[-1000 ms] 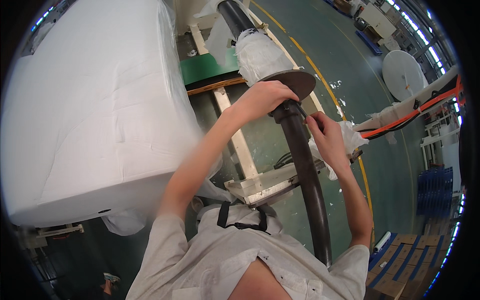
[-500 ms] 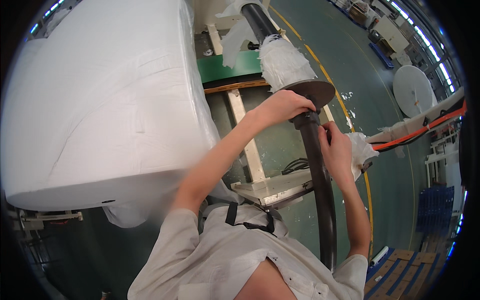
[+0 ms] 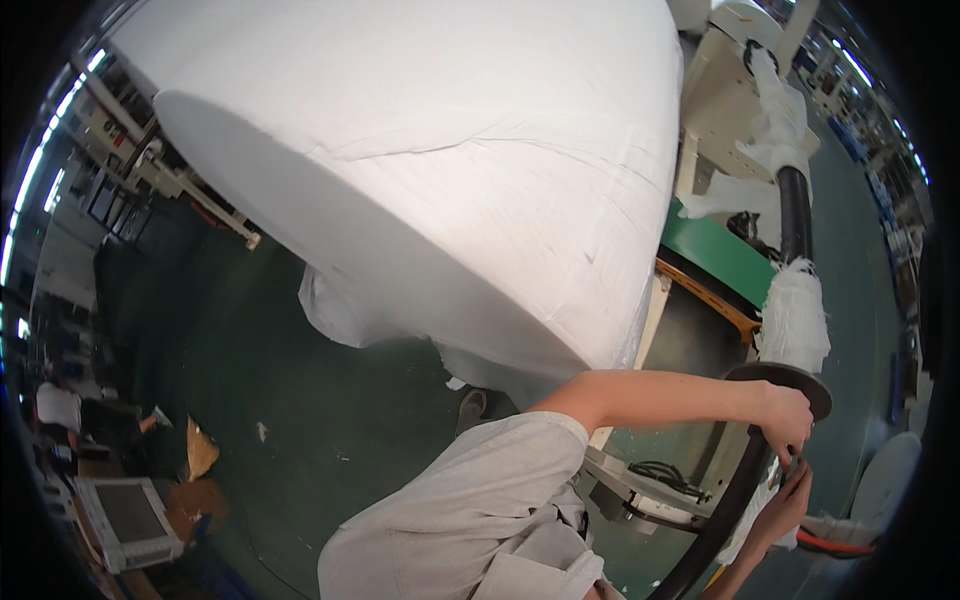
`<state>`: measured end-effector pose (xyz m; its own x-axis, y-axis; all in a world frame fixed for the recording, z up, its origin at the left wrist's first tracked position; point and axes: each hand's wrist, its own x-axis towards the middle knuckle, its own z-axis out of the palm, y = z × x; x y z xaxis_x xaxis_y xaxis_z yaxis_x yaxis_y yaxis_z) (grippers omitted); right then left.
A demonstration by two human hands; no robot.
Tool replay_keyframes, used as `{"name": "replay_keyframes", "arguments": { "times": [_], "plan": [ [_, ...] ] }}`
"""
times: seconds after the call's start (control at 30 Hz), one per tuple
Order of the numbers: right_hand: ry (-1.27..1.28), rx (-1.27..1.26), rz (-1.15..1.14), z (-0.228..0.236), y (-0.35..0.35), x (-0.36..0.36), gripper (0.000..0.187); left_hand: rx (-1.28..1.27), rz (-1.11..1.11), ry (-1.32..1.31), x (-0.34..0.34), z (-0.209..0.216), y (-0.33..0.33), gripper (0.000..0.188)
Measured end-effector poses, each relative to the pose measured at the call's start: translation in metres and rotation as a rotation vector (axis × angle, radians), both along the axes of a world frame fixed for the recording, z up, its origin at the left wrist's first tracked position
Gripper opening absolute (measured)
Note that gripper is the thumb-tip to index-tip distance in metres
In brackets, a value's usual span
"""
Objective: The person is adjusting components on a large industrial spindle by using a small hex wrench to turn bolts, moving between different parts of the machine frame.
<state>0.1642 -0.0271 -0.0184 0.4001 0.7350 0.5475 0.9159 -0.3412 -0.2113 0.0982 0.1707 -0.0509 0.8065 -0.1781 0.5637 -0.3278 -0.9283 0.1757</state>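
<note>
A dark round shaft [image 3: 730, 505] slants up from the lower edge on my right, with a flat brown disc [image 3: 822, 395] around it. My left hand [image 3: 785, 412] curls just below the disc, fingers bent down beside the shaft. The fingertips of my right hand [image 3: 785, 508] meet those of my left; a small dark thing shows between them, too small to name. Torn white wrapping [image 3: 795, 318] covers the shaft beyond the disc. To the left, a huge white roll [image 3: 480, 190] fills much of the view.
A cream metal frame [image 3: 640, 485] with coiled black cables [image 3: 665, 478] stands below the shaft, and a green panel [image 3: 715, 255] lies beyond. An orange hose [image 3: 835, 545] runs at the right. At the far left are a person [image 3: 80, 412] and a grey screen [image 3: 128, 512].
The view has swung left, so the roll shows more and the shaft sits farther right. My hands stay by the disc; their fingertips are now together.
</note>
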Motion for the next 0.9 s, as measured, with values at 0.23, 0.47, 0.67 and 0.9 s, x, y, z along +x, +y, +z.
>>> {"name": "replay_keyframes", "arguments": {
  "times": [0.23, 0.47, 0.67, 0.9],
  "plan": [
    [-0.227, -0.104, -0.294, 0.001, 0.031, -0.024, 0.017, -0.015, -0.012, 0.156, -0.013, 0.003, 0.007, 0.055],
    [-0.251, 0.101, -0.384, -0.001, 0.041, -0.024, 0.036, -0.086, 0.038, -0.029, -0.008, 0.006, -0.010, 0.027],
    [-0.367, 0.137, -0.172, -0.009, 0.039, -0.008, 0.049, -0.121, 0.118, -0.088, -0.009, -0.011, -0.011, 0.019],
    [-0.410, 0.275, -0.197, -0.016, 0.039, -0.001, 0.049, -0.114, 0.130, -0.151, -0.012, -0.004, -0.020, 0.027]
  ]
}}
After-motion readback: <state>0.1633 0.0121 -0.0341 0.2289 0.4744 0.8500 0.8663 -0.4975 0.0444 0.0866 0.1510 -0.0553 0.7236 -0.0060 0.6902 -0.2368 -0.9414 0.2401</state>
